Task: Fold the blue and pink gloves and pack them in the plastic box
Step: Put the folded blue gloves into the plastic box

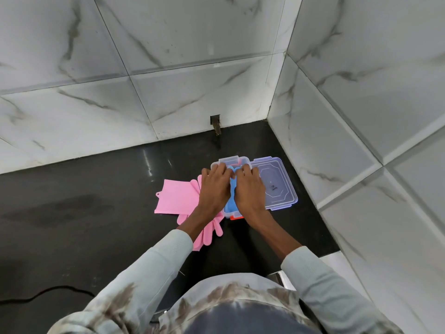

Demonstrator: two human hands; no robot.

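I am looking down from the head camera at both hands working over the plastic box (230,162), which is sitting on the black table (96,189) near the corner of the marble-tiled walls (168,68). My left hand (214,186) is lying palm down over the left part of the box, fingers fairly straight and reaching toward its far rim, pressing on the blue gloves (231,201) inside. My right hand (249,189) is lying beside it over the right part of the box, fingers slightly bent over the same blue material; I cannot tell whether either hand is actually pinching it or only pushing it down. The blue gloves are showing in the gap between the two hands and at the near end of the box, so they are sitting inside it. A red clip (236,218) is peeking out at the box's near edge. The clear lid (279,186) is lying flat on the table just to the right of the box, touching it, with a small handwritten mark on it that I cannot read. The pink gloves (175,198) are lying flat on the table just left of the box, partly under my left wrist, with their fingers pointing toward me. Grey sleeves (168,256) are covering both forearms.
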